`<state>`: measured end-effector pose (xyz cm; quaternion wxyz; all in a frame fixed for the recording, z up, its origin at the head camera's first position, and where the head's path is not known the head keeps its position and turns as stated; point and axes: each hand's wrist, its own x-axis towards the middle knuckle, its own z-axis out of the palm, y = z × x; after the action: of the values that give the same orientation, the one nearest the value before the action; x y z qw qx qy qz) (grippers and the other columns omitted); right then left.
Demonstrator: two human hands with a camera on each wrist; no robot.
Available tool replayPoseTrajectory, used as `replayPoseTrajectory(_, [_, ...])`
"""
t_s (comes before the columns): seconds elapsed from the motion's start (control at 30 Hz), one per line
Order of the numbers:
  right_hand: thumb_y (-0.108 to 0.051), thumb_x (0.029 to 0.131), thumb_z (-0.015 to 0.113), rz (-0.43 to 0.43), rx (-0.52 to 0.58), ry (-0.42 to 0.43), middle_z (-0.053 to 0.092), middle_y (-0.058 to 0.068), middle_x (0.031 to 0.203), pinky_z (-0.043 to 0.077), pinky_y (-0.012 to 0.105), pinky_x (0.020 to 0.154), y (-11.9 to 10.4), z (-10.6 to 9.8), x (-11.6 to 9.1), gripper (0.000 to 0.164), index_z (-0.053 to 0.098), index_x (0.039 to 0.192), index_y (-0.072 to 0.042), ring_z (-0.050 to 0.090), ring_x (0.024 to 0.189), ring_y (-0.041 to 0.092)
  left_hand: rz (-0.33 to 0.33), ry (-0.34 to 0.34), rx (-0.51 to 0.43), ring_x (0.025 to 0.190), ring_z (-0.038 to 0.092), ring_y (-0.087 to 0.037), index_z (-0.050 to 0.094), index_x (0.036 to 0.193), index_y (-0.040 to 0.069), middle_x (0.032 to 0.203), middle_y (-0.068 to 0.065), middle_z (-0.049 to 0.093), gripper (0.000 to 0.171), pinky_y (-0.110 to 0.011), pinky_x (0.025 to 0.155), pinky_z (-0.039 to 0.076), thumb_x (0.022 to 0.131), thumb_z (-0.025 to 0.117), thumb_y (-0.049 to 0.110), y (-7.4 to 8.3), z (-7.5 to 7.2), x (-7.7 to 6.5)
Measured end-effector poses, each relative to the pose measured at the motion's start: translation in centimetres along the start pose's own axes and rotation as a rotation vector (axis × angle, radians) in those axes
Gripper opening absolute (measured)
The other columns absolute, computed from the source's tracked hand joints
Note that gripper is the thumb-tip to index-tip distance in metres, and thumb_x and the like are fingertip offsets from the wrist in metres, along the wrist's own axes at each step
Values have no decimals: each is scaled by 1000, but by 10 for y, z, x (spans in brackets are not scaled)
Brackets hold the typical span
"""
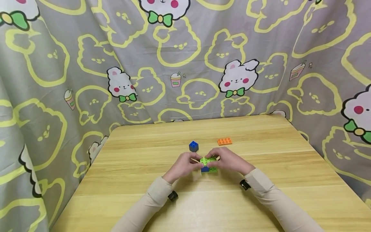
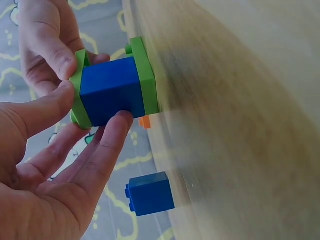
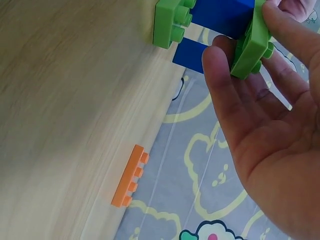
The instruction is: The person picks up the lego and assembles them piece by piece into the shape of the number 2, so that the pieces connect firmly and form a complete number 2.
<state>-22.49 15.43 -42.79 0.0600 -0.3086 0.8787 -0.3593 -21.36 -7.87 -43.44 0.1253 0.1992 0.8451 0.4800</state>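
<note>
A small stack of toy building bricks stands on the table: a flat green brick at the bottom, a blue brick on its left half, and a second flat green brick on top. My left hand pinches the left end of the upper green brick, and one fingertip touches the blue brick's side. On the other end, my right hand pinches the same upper brick between thumb and fingers. That end overhangs, with a gap above the lower brick's studs in the right wrist view.
Behind the stack, a separate blue brick stands to the left. A flat orange brick lies to the right, studs up. The wooden table ends at a patterned curtain.
</note>
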Motion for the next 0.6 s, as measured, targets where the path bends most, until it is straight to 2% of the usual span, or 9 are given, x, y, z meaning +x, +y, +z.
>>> replayPoseTrajectory(0.43, [-25, 92, 78, -19, -1, -12, 74, -3, 106, 55, 29, 82, -1, -2, 0, 25, 77, 112, -11, 65, 95, 9, -7, -3, 6, 99, 72, -27, 73, 119, 4, 121, -10, 69, 28, -36, 81, 60, 95, 74, 19, 3, -1, -2])
replayPoseTrajectory(0.6, [-25, 90, 80, -15, -11, -2, 74, -3, 104, 57, 35, 83, -2, -2, 0, 26, 77, 111, -11, 65, 95, 9, -6, 4, 20, 99, 72, -28, 73, 118, 4, 119, -10, 70, 28, -36, 81, 60, 95, 75, 19, 3, 0, -1])
